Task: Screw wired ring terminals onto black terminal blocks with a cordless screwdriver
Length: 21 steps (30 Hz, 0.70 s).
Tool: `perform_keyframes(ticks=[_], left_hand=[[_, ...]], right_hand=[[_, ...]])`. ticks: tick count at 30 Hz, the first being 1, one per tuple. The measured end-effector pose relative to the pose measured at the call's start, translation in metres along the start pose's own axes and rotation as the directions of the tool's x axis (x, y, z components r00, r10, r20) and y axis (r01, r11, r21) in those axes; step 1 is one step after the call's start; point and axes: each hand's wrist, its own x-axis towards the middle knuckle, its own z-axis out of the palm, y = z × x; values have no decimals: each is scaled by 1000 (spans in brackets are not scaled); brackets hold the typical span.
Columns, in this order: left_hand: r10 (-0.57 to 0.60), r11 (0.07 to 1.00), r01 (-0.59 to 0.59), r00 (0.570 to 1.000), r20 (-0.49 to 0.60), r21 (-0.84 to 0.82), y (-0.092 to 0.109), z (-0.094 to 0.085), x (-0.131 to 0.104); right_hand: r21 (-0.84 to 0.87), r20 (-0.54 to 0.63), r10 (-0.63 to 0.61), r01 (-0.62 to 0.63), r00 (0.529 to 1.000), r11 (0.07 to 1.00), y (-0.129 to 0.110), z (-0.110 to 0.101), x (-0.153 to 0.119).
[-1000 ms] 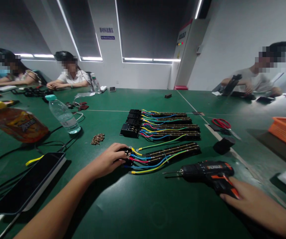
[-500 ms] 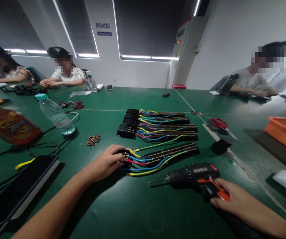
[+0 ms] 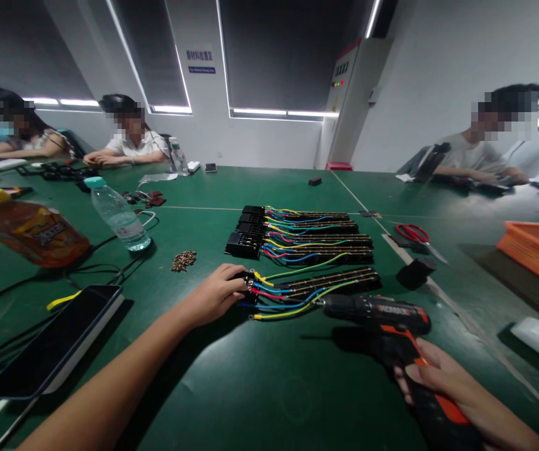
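My left hand (image 3: 220,289) grips the black terminal block (image 3: 249,292) at the near end of a wired strip. Blue, red and yellow-green wires with ring lugs run from it along a black strip (image 3: 339,280); some lugs hang loose. My right hand (image 3: 438,376) is wrapped round the handle of a black and orange cordless drill (image 3: 377,312). Its bit points left, over the wires towards the block, and its tip is hard to make out among them. Behind lie several similar wired assemblies (image 3: 245,243) in a stack of rows. A small pile of brass-coloured screws (image 3: 183,260) lies left of them.
At left stand a tilted-looking water bottle (image 3: 121,216), an orange drink bottle (image 3: 39,232) and a phone-like device (image 3: 56,341) with cables. To the right are red scissors (image 3: 414,235), a black block (image 3: 415,274) and an orange basket (image 3: 536,250). Several people sit round the table.
My right hand has lifted the drill off the table and tilted it, its bit now over the wires. The view has shifted slightly; my left hand stays on the terminal block.
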Motion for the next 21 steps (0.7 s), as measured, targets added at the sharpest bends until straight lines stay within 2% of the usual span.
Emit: perform_keyframes(ticks=[4,8,10,13,15,17,21], left_hand=[[50,998,-49,998,-32,41,-4,3,8],[71,995,-66,995,-75,70,-10,7,16],[71,994,-63,992,-100,85,-13,10,22],[71,992,-53,986,-149,119,-18,17,29],[74,989,-50,982,-175,141,-20,21,34],[83,986,-52,978,-191,161,-22,25,37],[99,979,-59,974,-204,193,-27,30,40]], right_hand=[[237,36,-82,72,996,969,-4,17,1],[395,65,-216,174,974,902,-17,29,14],[370,48,-298,260,953,892,-26,34,23],[146,59,-404,392,913,908,-42,42,34],[16,77,-489,489,869,872,-51,50,37],[16,98,-507,508,857,861,-59,59,38],[208,150,-439,406,886,890,-71,76,29]])
